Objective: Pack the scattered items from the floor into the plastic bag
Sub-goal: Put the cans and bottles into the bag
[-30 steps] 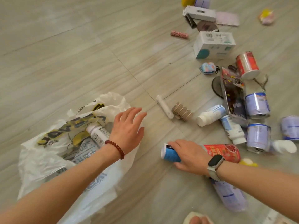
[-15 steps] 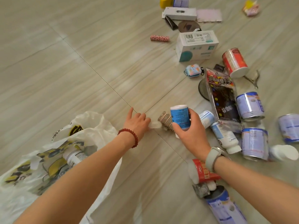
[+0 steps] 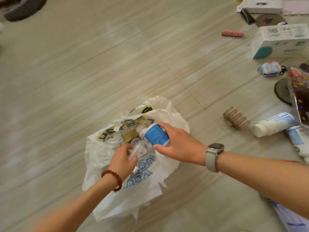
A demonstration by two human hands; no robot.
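A white plastic bag (image 3: 103,148) with yellow and blue print lies on the floor at the centre. My right hand (image 3: 178,144) grips a small bottle with a blue label (image 3: 155,133) directly over the bag's mouth. My left hand (image 3: 122,159), with a red bead bracelet on the wrist, is shut on a slim white tube (image 3: 134,150) over the bag. More items lie to the right: a stack of brown discs (image 3: 235,118), a white bottle (image 3: 274,123), and a white and teal box (image 3: 280,41).
A pink patterned roll (image 3: 232,33) and a small blue pouch (image 3: 269,68) lie at the upper right, with a dark snack packet (image 3: 301,97) at the right edge. A dark object (image 3: 21,7) sits at the top left corner. Bare floor stretches left of the bag.
Both hands have moved left from the scattered items to above the bag. My right hand carried the blue-label bottle over; my left hand picked up the white tube and brought it along.
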